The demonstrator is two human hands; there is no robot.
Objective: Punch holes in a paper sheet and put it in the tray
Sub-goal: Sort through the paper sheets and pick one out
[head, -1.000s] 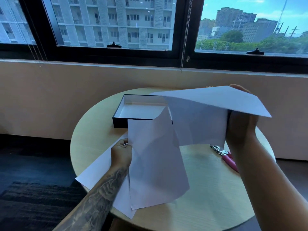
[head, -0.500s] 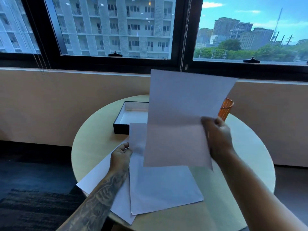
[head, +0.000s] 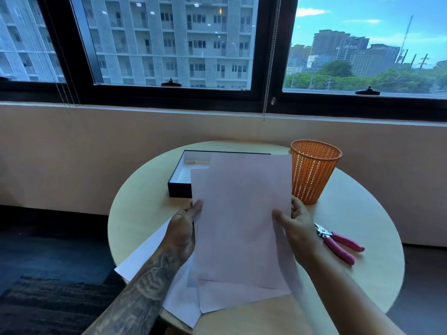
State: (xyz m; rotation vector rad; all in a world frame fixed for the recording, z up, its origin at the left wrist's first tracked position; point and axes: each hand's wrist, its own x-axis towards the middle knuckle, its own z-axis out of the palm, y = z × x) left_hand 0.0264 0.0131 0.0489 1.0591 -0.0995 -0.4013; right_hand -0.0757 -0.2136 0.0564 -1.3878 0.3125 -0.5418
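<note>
A white paper sheet [head: 244, 213] is held up over the round table, gripped on both side edges. My left hand [head: 185, 228] pinches its left edge and my right hand [head: 296, 226] pinches its right edge. More loose sheets [head: 145, 252] lie flat beneath it near the table's front left. A black tray [head: 179, 187] with a white inside stands behind the held sheet, partly hidden by it. The pink-handled hole punch [head: 338, 243] lies on the table to the right of my right hand, untouched.
An orange mesh basket [head: 314, 170] stands upright at the back right, just behind my right hand. The round wooden table [head: 362, 274] sits against a beige wall under windows. Dark floor lies to the left and right.
The sheet came down from a raised one-handed hold by the right hand to a lower two-handed hold. My left hand left the lower sheets and took the sheet's left edge.
</note>
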